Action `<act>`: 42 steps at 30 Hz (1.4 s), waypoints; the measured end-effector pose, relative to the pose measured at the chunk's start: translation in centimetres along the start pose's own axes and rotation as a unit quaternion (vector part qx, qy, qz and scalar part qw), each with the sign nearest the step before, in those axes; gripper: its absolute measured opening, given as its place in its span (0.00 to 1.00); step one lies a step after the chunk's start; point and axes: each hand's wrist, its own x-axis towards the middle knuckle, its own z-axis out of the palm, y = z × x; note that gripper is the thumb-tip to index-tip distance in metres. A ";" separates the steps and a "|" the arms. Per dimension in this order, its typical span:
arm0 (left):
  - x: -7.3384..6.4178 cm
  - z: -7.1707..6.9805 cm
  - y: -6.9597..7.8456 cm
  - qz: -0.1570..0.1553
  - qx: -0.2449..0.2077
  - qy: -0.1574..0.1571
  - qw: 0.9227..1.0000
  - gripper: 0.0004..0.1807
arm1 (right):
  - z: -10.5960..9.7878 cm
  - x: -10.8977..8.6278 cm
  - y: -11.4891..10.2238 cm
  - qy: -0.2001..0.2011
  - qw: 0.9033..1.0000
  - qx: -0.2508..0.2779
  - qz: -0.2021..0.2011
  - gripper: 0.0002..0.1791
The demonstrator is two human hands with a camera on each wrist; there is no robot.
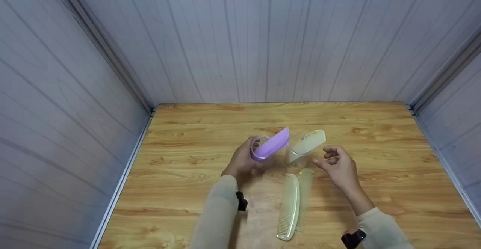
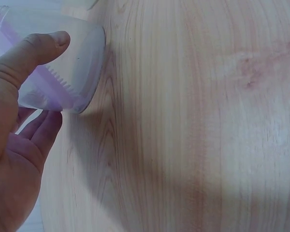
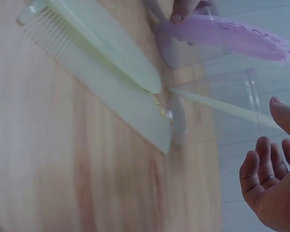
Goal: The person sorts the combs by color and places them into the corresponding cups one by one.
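My left hand [image 1: 242, 159] grips a clear plastic cup [image 2: 84, 53] from its left side, thumb across the wall and fingers beneath in the left wrist view. A purple comb [image 1: 272, 144] leans inside it, its top sticking out past the rim to the right. Just to the right stands a second clear cup [image 3: 217, 116], with a pale yellow-green comb [image 1: 310, 141] slanting out of it. Beside that cup my right hand [image 1: 342, 170] holds nothing, fingers loosely bent and apart from the comb.
In front of the cups, a pale green comb with a thick glossy spine [image 1: 293, 204] lies partly over a flatter pale comb [image 1: 307, 196] on the wooden table [image 1: 188, 151]. Pale panel walls [image 1: 248, 42] enclose the table at the back and both sides.
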 end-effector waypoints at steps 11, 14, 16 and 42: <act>-0.2 -0.1 0.1 -0.014 -0.022 0.005 1.000 0.57 | 2.5 -1.2 1.7 -0.022 1.000 -0.010 -0.003 0.23; -0.2 -0.1 0.1 -0.020 -0.023 0.006 1.000 0.57 | 3.3 -1.5 1.8 -0.035 0.999 -0.008 -0.009 0.24; -0.2 -0.1 0.0 -0.022 -0.021 0.005 1.000 0.57 | 3.8 -1.6 1.9 -0.048 0.999 -0.008 -0.015 0.25; -0.4 0.0 0.0 -0.009 -0.033 -0.001 0.999 0.54 | 7.8 -1.8 2.3 -0.141 0.986 -0.084 -0.044 0.31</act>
